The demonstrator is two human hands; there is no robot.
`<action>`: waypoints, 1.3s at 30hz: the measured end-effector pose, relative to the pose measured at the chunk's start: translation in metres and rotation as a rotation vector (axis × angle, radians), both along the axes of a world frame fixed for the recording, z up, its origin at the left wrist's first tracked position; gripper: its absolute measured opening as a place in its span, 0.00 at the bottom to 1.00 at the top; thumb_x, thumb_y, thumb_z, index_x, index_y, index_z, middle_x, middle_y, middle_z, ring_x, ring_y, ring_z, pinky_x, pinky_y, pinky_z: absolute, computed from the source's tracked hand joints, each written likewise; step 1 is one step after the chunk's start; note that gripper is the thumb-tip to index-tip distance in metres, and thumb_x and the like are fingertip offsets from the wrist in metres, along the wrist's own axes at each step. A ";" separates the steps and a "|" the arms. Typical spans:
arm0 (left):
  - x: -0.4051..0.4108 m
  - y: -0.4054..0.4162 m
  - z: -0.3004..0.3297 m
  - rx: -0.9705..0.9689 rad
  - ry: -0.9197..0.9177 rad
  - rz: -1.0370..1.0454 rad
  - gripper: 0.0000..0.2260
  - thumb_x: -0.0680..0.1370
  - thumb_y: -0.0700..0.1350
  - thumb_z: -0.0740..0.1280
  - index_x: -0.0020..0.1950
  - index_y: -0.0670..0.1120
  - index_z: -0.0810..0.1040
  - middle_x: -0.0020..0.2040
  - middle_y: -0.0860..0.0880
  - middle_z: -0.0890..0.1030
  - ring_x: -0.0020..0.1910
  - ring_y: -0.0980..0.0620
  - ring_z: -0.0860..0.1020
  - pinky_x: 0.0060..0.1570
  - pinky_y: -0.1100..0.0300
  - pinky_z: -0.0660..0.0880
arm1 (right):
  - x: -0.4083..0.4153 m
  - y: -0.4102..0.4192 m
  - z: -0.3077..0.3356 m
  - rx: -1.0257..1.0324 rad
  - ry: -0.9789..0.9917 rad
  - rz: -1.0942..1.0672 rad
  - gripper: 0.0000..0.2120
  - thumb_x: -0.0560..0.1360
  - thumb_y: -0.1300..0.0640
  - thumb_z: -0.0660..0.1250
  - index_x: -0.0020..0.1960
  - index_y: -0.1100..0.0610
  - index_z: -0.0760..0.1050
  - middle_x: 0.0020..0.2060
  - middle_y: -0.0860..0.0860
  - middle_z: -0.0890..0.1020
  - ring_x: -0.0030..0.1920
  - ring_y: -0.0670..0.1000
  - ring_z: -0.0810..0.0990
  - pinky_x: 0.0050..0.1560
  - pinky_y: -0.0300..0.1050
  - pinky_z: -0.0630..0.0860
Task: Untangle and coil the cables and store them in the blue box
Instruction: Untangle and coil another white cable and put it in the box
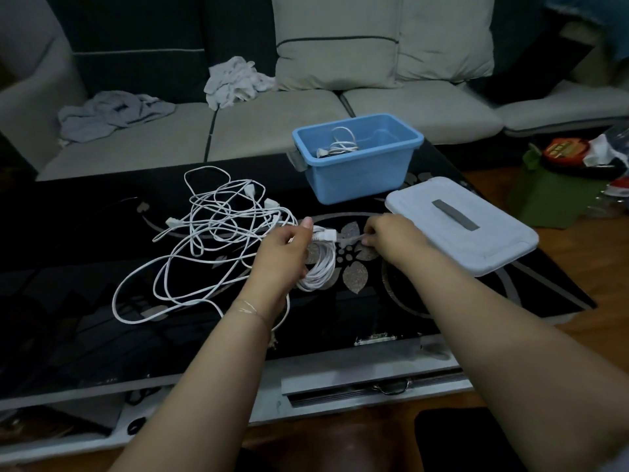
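Glossy dark surface (102,267) carries loose white cable tangle (211,233), blue box (360,175) holding one coil. Left hand (282,253) fingers wrapped round coiled bundle (320,267) — right hand (384,238) fingers pinching free end. Risk: loops spring loose if grip slackens — or trailing strand snags tangle.

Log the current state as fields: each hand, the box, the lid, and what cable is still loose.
left hand: grips a coiled white cable
right hand: pinches that cable's end near the plug
blue box: open, on the black table, one coiled cable inside
lid: off, flat on the table right of the hands
tangled cables: loose white heap left of the left hand
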State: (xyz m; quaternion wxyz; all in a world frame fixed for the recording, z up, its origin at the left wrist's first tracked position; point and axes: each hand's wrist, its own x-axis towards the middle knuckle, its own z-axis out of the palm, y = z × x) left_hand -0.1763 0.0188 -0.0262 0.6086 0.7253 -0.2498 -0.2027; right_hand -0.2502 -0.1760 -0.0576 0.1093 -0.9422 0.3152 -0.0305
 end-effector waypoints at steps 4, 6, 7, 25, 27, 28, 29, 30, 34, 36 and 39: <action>0.001 0.001 -0.001 0.012 0.010 -0.003 0.15 0.80 0.55 0.62 0.38 0.48 0.75 0.28 0.53 0.67 0.22 0.58 0.65 0.32 0.60 0.68 | -0.001 0.000 -0.002 0.019 -0.078 0.004 0.14 0.77 0.63 0.61 0.60 0.55 0.76 0.57 0.57 0.79 0.55 0.59 0.77 0.53 0.50 0.75; 0.002 0.003 -0.002 0.014 0.015 0.003 0.15 0.80 0.55 0.62 0.39 0.47 0.76 0.27 0.54 0.67 0.22 0.58 0.65 0.33 0.59 0.68 | -0.005 -0.003 -0.002 0.060 -0.101 -0.010 0.17 0.77 0.65 0.58 0.63 0.55 0.74 0.56 0.57 0.78 0.56 0.60 0.76 0.51 0.49 0.73; 0.002 0.004 -0.002 0.015 0.012 0.006 0.14 0.80 0.55 0.63 0.39 0.48 0.76 0.28 0.53 0.67 0.22 0.58 0.65 0.33 0.59 0.67 | -0.008 -0.004 -0.001 0.112 -0.119 -0.020 0.17 0.77 0.65 0.57 0.63 0.55 0.72 0.52 0.57 0.78 0.54 0.60 0.76 0.48 0.48 0.72; -0.001 0.009 -0.006 0.067 -0.042 0.001 0.12 0.79 0.54 0.64 0.40 0.49 0.77 0.26 0.53 0.67 0.25 0.54 0.65 0.31 0.60 0.65 | -0.024 -0.011 0.016 0.232 -0.189 -0.124 0.11 0.79 0.63 0.54 0.60 0.62 0.67 0.55 0.61 0.76 0.55 0.61 0.75 0.50 0.48 0.69; -0.002 0.009 -0.006 0.073 -0.056 -0.006 0.12 0.79 0.54 0.64 0.39 0.49 0.77 0.27 0.53 0.68 0.25 0.54 0.65 0.31 0.60 0.65 | -0.027 -0.011 0.015 0.197 -0.151 -0.123 0.11 0.80 0.59 0.55 0.58 0.62 0.71 0.52 0.60 0.78 0.53 0.60 0.76 0.48 0.47 0.70; -0.002 0.010 -0.005 0.076 -0.064 -0.006 0.12 0.79 0.54 0.64 0.39 0.49 0.77 0.28 0.52 0.68 0.26 0.54 0.65 0.31 0.60 0.65 | -0.028 -0.011 0.015 0.181 -0.155 -0.107 0.11 0.81 0.57 0.56 0.56 0.61 0.73 0.50 0.58 0.79 0.51 0.59 0.77 0.46 0.45 0.70; -0.003 0.010 -0.006 0.078 -0.070 -0.006 0.12 0.79 0.54 0.64 0.39 0.50 0.77 0.28 0.51 0.69 0.26 0.53 0.66 0.31 0.61 0.66 | -0.030 -0.011 0.014 0.173 -0.174 -0.099 0.11 0.80 0.55 0.58 0.54 0.59 0.75 0.48 0.55 0.79 0.50 0.57 0.76 0.45 0.44 0.69; -0.004 0.010 -0.006 0.079 -0.074 -0.007 0.12 0.79 0.54 0.64 0.39 0.50 0.78 0.28 0.51 0.69 0.26 0.53 0.66 0.31 0.61 0.66 | -0.032 -0.011 0.015 0.172 -0.200 -0.104 0.10 0.80 0.54 0.60 0.52 0.57 0.77 0.46 0.53 0.78 0.50 0.56 0.76 0.45 0.45 0.69; -0.004 0.008 -0.010 0.102 -0.107 -0.003 0.11 0.79 0.54 0.65 0.41 0.50 0.78 0.29 0.51 0.71 0.28 0.52 0.69 0.35 0.57 0.69 | -0.032 -0.007 0.010 0.229 -0.290 -0.148 0.09 0.79 0.51 0.61 0.55 0.53 0.76 0.46 0.52 0.81 0.48 0.55 0.77 0.48 0.48 0.74; -0.003 0.007 -0.012 0.117 -0.128 -0.004 0.11 0.78 0.55 0.65 0.43 0.49 0.79 0.30 0.53 0.73 0.30 0.53 0.70 0.39 0.56 0.69 | -0.028 -0.003 0.005 0.293 -0.324 -0.177 0.10 0.78 0.50 0.62 0.56 0.54 0.67 0.45 0.54 0.81 0.47 0.56 0.78 0.48 0.50 0.75; -0.003 0.006 -0.014 0.131 -0.142 0.001 0.12 0.78 0.55 0.65 0.45 0.47 0.80 0.32 0.54 0.74 0.31 0.55 0.71 0.42 0.56 0.69 | -0.022 0.003 0.003 0.333 -0.389 -0.228 0.13 0.76 0.51 0.66 0.50 0.56 0.64 0.41 0.56 0.82 0.44 0.56 0.79 0.46 0.51 0.75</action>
